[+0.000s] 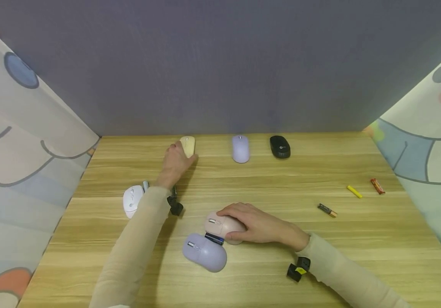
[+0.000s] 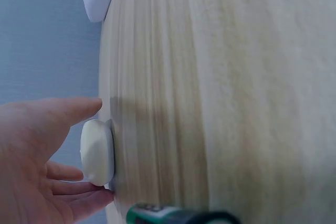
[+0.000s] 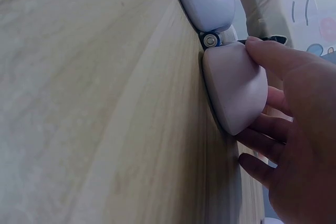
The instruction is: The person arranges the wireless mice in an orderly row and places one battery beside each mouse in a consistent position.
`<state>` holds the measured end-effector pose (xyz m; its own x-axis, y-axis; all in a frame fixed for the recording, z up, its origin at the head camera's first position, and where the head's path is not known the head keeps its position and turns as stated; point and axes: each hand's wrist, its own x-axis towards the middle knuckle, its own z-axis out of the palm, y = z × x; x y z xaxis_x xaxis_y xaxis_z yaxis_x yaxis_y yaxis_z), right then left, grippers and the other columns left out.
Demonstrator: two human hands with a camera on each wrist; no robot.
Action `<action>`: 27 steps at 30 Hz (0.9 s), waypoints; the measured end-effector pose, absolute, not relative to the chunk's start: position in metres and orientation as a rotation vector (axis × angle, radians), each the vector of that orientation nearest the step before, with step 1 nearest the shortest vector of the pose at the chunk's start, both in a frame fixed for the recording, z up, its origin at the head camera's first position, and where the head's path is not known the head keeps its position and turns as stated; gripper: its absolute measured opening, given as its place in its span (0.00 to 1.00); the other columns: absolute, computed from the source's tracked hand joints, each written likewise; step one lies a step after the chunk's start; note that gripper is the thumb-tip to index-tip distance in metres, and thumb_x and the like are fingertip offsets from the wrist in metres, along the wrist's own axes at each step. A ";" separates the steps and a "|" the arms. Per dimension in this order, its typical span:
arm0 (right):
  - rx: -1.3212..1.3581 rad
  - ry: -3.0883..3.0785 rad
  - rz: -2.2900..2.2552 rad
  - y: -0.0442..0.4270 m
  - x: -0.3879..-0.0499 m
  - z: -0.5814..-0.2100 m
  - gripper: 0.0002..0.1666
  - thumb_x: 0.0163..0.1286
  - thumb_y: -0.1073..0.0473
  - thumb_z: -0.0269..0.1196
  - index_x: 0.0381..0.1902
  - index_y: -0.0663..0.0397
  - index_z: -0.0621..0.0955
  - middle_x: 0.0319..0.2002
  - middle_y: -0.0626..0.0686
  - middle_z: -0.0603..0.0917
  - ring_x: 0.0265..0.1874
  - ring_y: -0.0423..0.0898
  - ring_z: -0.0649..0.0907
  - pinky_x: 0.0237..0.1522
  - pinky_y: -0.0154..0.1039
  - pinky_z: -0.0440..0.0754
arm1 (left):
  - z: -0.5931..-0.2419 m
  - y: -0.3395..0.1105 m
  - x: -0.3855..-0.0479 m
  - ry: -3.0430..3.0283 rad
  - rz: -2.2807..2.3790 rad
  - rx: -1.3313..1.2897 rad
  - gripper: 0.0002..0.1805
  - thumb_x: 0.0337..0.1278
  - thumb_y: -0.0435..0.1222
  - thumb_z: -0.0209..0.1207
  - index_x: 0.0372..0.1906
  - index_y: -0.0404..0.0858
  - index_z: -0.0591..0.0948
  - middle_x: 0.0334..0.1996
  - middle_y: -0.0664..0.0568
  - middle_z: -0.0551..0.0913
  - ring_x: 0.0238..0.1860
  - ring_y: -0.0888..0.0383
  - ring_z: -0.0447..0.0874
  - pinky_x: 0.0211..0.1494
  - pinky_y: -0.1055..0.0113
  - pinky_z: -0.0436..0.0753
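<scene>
At the back left of the table, my left hand (image 1: 177, 161) reaches round a pale yellow computer mouse (image 1: 188, 146). In the left wrist view its thumb stands apart from the yellow mouse, with loosely bent fingers along the other side. My right hand (image 1: 257, 223) grips a pink computer mouse (image 1: 226, 224) near the front middle, thumb on one side and fingers on the other. A dark blue battery (image 1: 214, 238) lies between the pink mouse and a purple mouse (image 1: 206, 253); its end shows in the right wrist view.
Along the back are another purple mouse (image 1: 240, 149) and a black mouse (image 1: 280, 147). A white mouse (image 1: 132, 200) lies left beside a light blue battery (image 1: 145, 185). On the right lie a black-and-copper battery (image 1: 327, 210), a yellow battery (image 1: 354, 191) and a red battery (image 1: 377, 186).
</scene>
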<state>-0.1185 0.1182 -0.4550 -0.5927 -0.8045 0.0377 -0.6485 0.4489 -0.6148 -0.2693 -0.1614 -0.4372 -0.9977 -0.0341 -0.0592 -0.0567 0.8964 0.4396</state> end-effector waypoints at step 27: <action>-1.233 2.440 -0.872 0.119 -0.124 -0.457 0.32 0.75 0.39 0.63 0.71 0.43 0.74 0.67 0.43 0.78 0.65 0.44 0.76 0.67 0.50 0.75 | -0.411 -0.170 -0.242 3.069 0.655 0.086 0.45 0.68 0.50 0.64 0.73 0.22 0.63 0.63 0.25 0.74 0.63 0.30 0.75 0.65 0.41 0.79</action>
<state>-0.1241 0.1191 -0.4570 -0.6011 -0.7987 0.0280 -0.6354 0.4564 -0.6229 -0.2416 -0.1704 -0.4105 -0.9985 0.0538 0.0090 0.0528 0.9114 0.4081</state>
